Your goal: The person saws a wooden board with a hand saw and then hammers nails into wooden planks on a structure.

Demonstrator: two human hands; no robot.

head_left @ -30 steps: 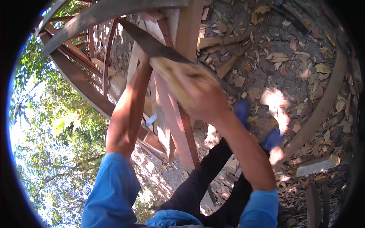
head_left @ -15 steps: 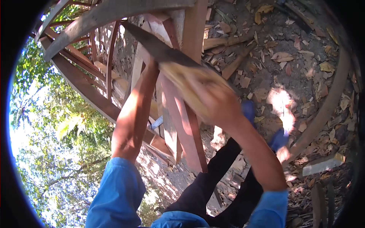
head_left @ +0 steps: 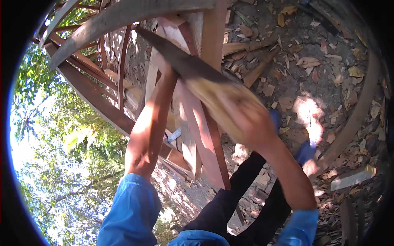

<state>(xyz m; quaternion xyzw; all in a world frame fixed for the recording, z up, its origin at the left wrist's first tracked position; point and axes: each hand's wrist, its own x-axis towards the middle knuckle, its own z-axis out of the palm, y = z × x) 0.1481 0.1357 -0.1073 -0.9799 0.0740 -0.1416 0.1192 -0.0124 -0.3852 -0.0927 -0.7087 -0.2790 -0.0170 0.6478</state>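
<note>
A handsaw point(head_left: 184, 61) with a long dark tapering blade and a broad yellow wooden handle runs diagonally across the middle, its narrow tip pointing up and left. My right hand point(head_left: 248, 119), slightly blurred, is closed around the handle. Beneath the blade lie reddish-brown timbers point(head_left: 201, 131), one ending in a slanted cut near my knee. My left hand point(head_left: 165, 67) reaches to the timber just left of the blade; the blade hides its fingers, so their grip cannot be made out.
A curved wooden beam point(head_left: 123, 16) crosses the upper left above a slatted timber frame point(head_left: 96, 92). Dry leaves and wood chips cover the ground point(head_left: 283, 78) on the right. A squared offcut point(head_left: 353, 178) lies at the lower right. Two blue shoes are partly visible; one shoe point(head_left: 305, 151) is near the middle right.
My right hand and the saw have shifted a little right and down in the picture. The whole view has slid slightly the same way. Both hands keep their places on saw and timber.
</note>
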